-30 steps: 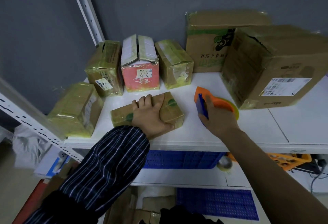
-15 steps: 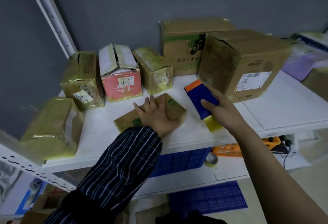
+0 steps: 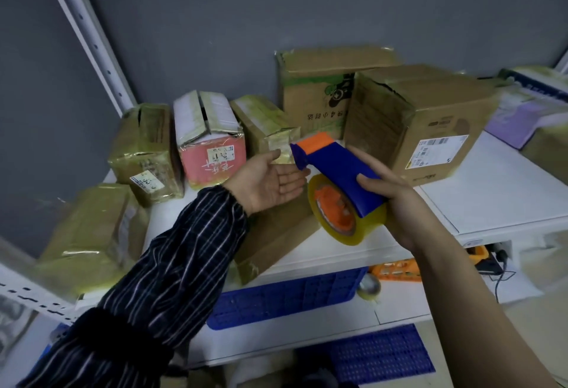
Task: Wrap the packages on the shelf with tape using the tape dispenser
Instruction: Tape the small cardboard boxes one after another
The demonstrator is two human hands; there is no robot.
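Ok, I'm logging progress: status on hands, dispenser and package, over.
Right hand grips tape dispenser above shelf. Left hand open, palm up, beside its front. Flat package lies below, no hand on it. Other boxes stand behind.

Blue-orange tape dispenser (image 3: 338,169) aloft over flat brown package (image 3: 276,234)

On my left I wore a dark sleeve (image 3: 172,271), navy crossed with thin pale stripes in a loose check. Its cuff (image 3: 238,203) was gathered snug at the wrist just behind my left hand (image 3: 270,181), and a plain dark band (image 3: 123,335) ringed the sleeve higher up. My right forearm (image 3: 461,289) was bare.
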